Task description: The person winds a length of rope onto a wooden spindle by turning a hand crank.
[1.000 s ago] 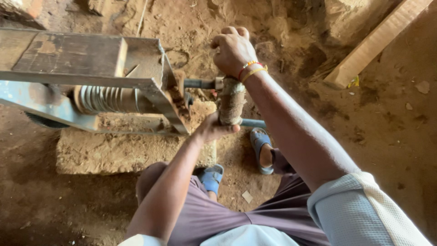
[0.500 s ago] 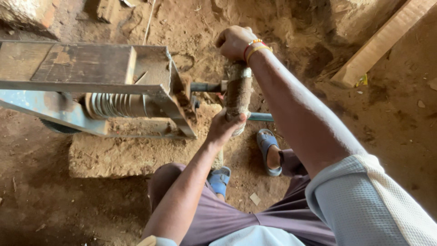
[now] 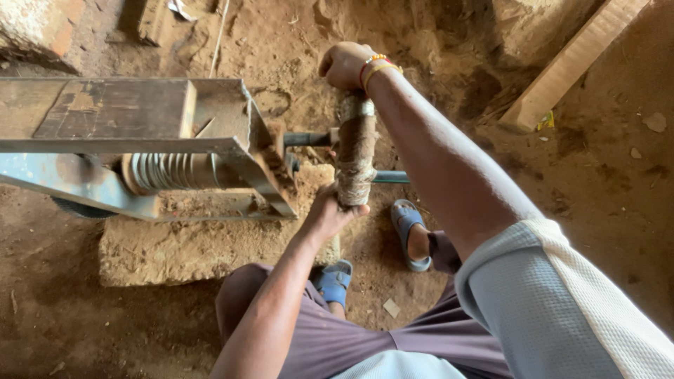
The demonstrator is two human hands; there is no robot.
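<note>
Clenching the upright, mud-caked, twine-wrapped handle [image 3: 356,151], left hand [image 3: 328,212] grips below, right hand [image 3: 344,64] above.

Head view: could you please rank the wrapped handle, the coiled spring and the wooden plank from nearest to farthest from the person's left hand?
1. Wrapped handle: its lower end is in the left hand; the right hand holds the top.
2. Coiled spring: to the left, inside the metal frame.
3. Wooden plank: far off at upper right, lying on the dirt floor.
</note>
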